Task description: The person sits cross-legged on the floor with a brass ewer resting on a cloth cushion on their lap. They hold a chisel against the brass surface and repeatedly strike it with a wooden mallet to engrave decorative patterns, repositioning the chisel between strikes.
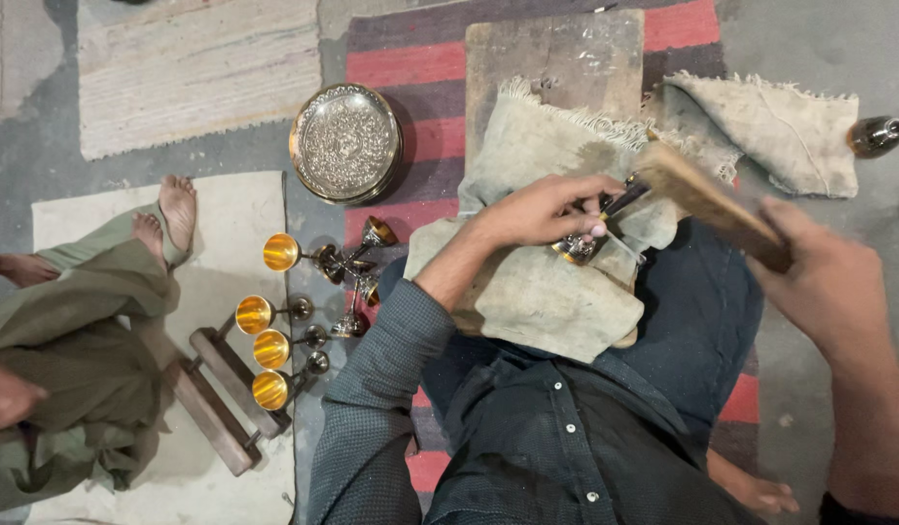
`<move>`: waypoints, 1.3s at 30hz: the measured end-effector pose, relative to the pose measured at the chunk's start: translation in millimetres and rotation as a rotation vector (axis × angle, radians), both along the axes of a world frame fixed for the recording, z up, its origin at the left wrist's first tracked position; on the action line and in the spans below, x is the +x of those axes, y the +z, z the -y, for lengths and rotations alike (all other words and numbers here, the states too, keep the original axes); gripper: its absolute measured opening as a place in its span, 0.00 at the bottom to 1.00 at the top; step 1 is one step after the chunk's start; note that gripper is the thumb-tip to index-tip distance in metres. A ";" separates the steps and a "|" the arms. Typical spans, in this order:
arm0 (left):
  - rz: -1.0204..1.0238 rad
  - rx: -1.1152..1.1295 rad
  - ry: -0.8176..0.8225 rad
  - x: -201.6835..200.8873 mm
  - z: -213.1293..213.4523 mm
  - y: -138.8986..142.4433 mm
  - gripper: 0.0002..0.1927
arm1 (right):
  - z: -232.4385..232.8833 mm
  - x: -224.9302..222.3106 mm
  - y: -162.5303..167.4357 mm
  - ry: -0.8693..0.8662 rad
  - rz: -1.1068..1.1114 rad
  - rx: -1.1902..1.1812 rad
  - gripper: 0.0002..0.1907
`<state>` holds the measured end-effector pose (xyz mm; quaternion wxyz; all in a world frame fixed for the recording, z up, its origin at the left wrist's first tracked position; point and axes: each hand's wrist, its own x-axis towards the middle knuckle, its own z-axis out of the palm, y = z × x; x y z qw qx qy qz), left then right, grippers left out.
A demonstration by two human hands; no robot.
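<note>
- The left hand (546, 209) presses a small metal goblet (578, 249) down onto a grey cloth (537, 292) in the lap, fingers curled around it.
- The right hand (827, 282) grips a wooden mallet (707, 199) tightly, its head just right of the goblet.
- Far left, gold-lined goblets (274, 321) lie on the floor near an embossed round tray (345, 142).
- Another person's bare feet (167, 219) rest on a mat at the far left.

One head-worn camera looks almost straight down from close above the seated person's lap (605, 389), taking in both forearms, the floor (41, 156) ahead and a co-worker's feet (167, 219) at left.
</note>
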<state>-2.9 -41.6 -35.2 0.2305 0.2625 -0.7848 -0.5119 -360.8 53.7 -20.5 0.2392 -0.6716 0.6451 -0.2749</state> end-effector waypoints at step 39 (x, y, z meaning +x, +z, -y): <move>0.120 -0.212 0.008 -7.8 -4.4 25.4 0.25 | -45.9 39.3 -11.9 -0.102 0.409 -0.079 0.26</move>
